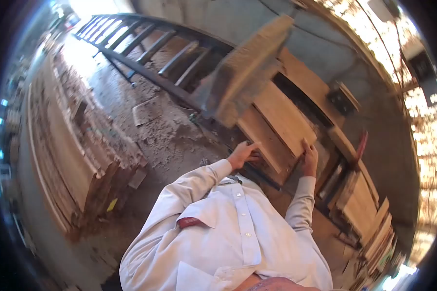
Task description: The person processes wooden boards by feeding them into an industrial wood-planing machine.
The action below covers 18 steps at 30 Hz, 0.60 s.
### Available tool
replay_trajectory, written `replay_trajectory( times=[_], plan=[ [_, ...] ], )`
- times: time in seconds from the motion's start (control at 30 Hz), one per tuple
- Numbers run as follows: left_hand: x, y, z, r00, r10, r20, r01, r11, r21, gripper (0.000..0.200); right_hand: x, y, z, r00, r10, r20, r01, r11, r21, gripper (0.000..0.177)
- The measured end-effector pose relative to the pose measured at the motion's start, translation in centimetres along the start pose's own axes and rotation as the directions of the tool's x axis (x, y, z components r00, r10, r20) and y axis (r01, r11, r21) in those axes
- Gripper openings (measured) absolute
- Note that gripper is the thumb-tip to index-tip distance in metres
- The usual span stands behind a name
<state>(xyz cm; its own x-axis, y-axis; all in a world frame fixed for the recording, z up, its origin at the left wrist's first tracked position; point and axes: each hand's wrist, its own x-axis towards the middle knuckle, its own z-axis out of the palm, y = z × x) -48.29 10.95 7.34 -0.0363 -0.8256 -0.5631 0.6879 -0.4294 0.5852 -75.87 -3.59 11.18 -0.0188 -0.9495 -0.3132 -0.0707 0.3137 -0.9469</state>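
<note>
A wide light-brown board [285, 119] lies on the machine table beneath a large upright housing [250, 68]. My right hand [310, 157] grips the near end of this board, with its fingers closed on the edge. Left of the board is a narrower wooden piece [261, 140], lying nearly parallel to it. My left hand [243, 155] is at the outer edge of that narrower piece, fingers bent against it. Whatever is under the fingers of my left hand is partly hidden.
A dark ladder-like metal frame [155, 48] runs off to the upper left. Long stacked planks [65, 150] lie on the left, and more boards [361, 208] stand at the right. Debris [155, 131] covers the floor. A dark box [343, 99] sits beyond the table.
</note>
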Motion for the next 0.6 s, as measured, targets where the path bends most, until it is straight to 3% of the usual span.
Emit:
replay_trajectory(
  times=[0.07, 0.17, 0.27, 0.4, 0.53, 0.6],
  plan=[
    [0.3, -0.7, 0.0, 0.999, 0.011, 0.033, -0.012, 1.0, 0.024, 0.039, -1.1, -0.1, -0.8, 0.999, -0.047, -0.012, 0.048, 0.996, 0.073, 0.036],
    [0.1, -0.8, 0.1, 0.998, 0.002, 0.068, -0.009, 0.995, 0.096, 0.037, -3.1, -0.6, -4.6, 0.997, 0.026, -0.076, -0.025, 1.0, 0.013, 0.037],
    [-1.2, -1.2, 1.1, 0.992, -0.039, 0.12, 0.02, 0.988, 0.156, 0.036, -4.5, 0.8, -8.8, 0.997, 0.058, -0.06, -0.04, 0.96, 0.276, 0.04],
    [-3.4, -2.7, 3.5, 0.969, -0.159, 0.189, 0.104, 0.956, 0.275, 0.038, -5.4, 4.7, -14.7, 0.985, 0.104, -0.137, -0.043, 0.92, 0.389, 0.039],
    [-5.6, -3.4, 5.3, 0.911, -0.28, 0.303, 0.198, 0.941, 0.273, 0.042, -6.7, 8.1, -19.5, 0.972, 0.16, -0.171, -0.064, 0.884, 0.463, 0.04],
    [-6.2, -4.0, 6.3, 0.894, -0.249, 0.372, 0.174, 0.959, 0.223, 0.044, -7.6, 10.0, -21.2, 0.968, 0.188, -0.166, -0.094, 0.887, 0.453, 0.041]
  ],
)
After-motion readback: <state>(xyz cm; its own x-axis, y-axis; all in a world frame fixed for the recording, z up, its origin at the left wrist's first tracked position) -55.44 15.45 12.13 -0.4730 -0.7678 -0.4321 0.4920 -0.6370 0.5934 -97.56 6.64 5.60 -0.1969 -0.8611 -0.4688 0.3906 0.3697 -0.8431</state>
